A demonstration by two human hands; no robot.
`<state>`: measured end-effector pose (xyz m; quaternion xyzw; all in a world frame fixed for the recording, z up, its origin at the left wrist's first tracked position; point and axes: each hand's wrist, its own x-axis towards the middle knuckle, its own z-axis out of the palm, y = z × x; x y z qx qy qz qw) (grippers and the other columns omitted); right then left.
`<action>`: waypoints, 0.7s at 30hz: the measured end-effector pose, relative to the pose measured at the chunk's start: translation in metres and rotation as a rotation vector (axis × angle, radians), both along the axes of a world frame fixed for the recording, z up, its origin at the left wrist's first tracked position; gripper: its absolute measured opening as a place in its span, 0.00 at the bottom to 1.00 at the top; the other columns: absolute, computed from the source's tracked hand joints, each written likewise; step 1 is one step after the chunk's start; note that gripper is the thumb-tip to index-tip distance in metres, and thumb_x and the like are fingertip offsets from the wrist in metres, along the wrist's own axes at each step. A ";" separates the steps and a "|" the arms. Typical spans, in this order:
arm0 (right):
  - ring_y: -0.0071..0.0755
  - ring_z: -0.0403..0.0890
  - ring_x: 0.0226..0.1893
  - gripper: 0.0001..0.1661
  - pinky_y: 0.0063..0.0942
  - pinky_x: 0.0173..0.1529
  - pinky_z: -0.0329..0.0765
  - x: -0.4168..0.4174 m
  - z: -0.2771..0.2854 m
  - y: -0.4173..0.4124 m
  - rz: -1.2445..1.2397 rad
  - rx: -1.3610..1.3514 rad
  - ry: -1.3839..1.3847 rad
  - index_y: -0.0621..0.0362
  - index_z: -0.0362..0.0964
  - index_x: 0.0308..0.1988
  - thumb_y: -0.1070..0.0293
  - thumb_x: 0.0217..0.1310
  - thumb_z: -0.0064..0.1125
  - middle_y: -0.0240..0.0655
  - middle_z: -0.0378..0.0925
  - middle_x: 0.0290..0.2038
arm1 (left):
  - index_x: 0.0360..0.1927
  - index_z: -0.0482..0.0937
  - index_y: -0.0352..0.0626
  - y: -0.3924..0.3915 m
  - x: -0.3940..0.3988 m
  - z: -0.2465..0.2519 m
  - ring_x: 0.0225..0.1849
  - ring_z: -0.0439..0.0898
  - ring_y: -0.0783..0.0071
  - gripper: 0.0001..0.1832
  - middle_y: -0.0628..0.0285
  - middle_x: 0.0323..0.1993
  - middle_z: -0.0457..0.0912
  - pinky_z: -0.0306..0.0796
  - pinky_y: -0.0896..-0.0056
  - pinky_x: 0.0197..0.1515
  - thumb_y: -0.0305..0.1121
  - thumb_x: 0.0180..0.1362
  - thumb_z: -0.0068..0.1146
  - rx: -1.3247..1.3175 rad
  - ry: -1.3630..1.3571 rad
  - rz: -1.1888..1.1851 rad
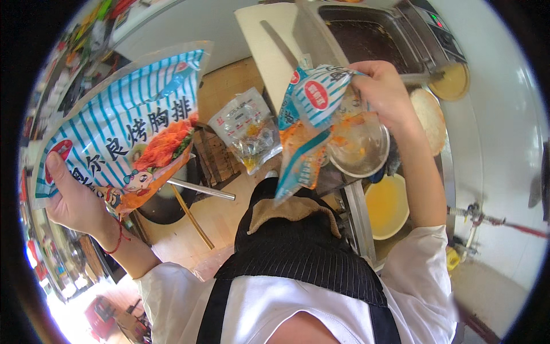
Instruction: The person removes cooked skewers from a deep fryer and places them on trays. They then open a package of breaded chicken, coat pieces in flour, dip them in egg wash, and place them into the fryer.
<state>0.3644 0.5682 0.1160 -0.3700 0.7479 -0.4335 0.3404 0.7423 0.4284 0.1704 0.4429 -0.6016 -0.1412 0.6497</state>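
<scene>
My left hand (75,200) grips the lower left corner of a large blue-striped plastic food bag (129,129) with a picture of cooked meat on it. On the right, my right hand (380,88) pinches the top of a crumpled bag (318,99) in similar stripes, with orange residue and a teal band. That crumpled bag hangs partly over a round metal bowl (365,159). Between the two bags is a clear printed pouch (249,129) with yellow and orange stuff inside; what supports it cannot be told.
A steel basin of dark liquid (365,38) stands at the top right, beside a pale board (258,47) with a long blade (277,41). A bowl of yellow liquid (386,206) sits at right. Below the left bag are a dark wok (165,206) and a metal handle (206,189).
</scene>
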 end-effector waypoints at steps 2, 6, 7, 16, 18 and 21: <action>0.28 0.75 0.18 0.12 0.27 0.26 0.73 0.013 -0.020 -0.029 0.101 0.054 0.105 0.67 0.79 0.34 0.74 0.47 0.55 0.37 0.76 0.18 | 0.27 0.83 0.32 0.005 0.010 0.000 0.20 0.77 0.87 0.16 0.63 0.23 0.83 0.66 0.88 0.23 0.37 0.60 0.59 0.060 -0.036 0.129; 0.47 0.81 0.30 0.12 0.37 0.37 0.76 0.054 -0.090 -0.073 0.201 0.084 0.352 0.67 0.79 0.33 0.77 0.45 0.54 0.51 0.78 0.23 | 0.29 0.83 0.31 -0.005 0.005 -0.014 0.22 0.78 0.84 0.17 0.62 0.26 0.83 0.69 0.86 0.27 0.39 0.59 0.59 0.042 -0.021 0.204; 0.53 0.81 0.34 0.11 0.39 0.41 0.76 0.068 -0.116 -0.086 0.222 0.093 0.412 0.68 0.78 0.32 0.78 0.44 0.54 0.54 0.78 0.26 | 0.30 0.83 0.31 -0.005 0.010 -0.012 0.23 0.78 0.84 0.17 0.61 0.26 0.83 0.69 0.85 0.28 0.39 0.59 0.60 0.018 -0.037 0.242; 0.36 0.78 0.47 0.43 0.32 0.51 0.75 0.113 -0.189 -0.073 0.645 0.145 -0.200 0.64 0.60 0.58 0.72 0.42 0.72 0.45 0.75 0.46 | 0.32 0.77 0.30 0.024 0.026 -0.014 0.27 0.81 0.63 0.12 0.47 0.28 0.81 0.75 0.67 0.33 0.32 0.61 0.50 -0.205 -0.391 -0.347; 0.32 0.77 0.46 0.39 0.30 0.51 0.74 0.107 -0.156 -0.034 0.594 0.200 -0.440 0.64 0.61 0.58 0.72 0.45 0.70 0.43 0.75 0.47 | 0.31 0.76 0.30 0.040 0.009 -0.005 0.27 0.80 0.63 0.12 0.47 0.27 0.81 0.75 0.67 0.33 0.32 0.60 0.51 -0.113 -0.400 -0.335; 0.30 0.76 0.47 0.34 0.28 0.52 0.73 0.082 -0.161 0.046 0.414 0.196 -0.674 0.62 0.62 0.58 0.69 0.53 0.66 0.40 0.73 0.50 | 0.31 0.78 0.32 0.060 -0.055 -0.006 0.27 0.80 0.66 0.11 0.51 0.28 0.81 0.74 0.70 0.32 0.32 0.60 0.52 0.076 -0.204 -0.502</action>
